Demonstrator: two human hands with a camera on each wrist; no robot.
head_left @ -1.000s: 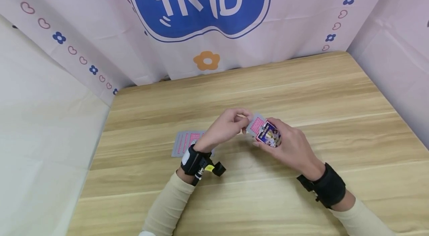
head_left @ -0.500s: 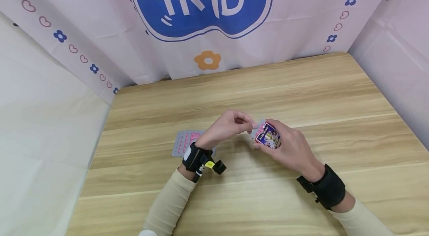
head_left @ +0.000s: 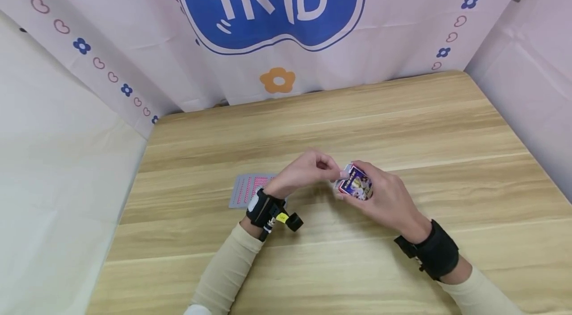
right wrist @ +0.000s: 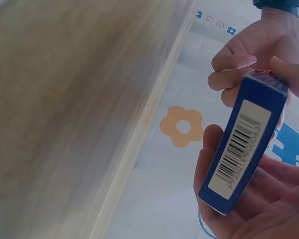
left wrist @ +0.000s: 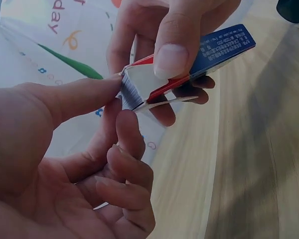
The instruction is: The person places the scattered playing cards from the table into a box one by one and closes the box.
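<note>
My right hand [head_left: 391,198] grips a small playing card box [head_left: 358,185], printed with a dark blue picture on its face. In the right wrist view a barcode shows on the box's blue narrow side [right wrist: 241,149]. The box's end facing my left hand is open, and a white flap [left wrist: 172,101] sticks out there. The edges of a stack of playing cards [left wrist: 131,92] show at that opening. My left hand [head_left: 308,173] pinches the cards' end between thumb and finger; its other fingers are curled. Partly behind the left wrist lie more cards [head_left: 243,191], red-patterned backs up, fanned on the table.
The wooden table [head_left: 402,121] reaches back to a white curtain [head_left: 380,56] with a blue emblem and an orange flower. White cloth [head_left: 58,166] hangs at the left side. Black straps with small cameras [head_left: 440,250] sit on both wrists.
The cards that stuck out of the box have slid further in, so their red backs hardly show. My left hand has moved right and slightly down, closer to the box.
</note>
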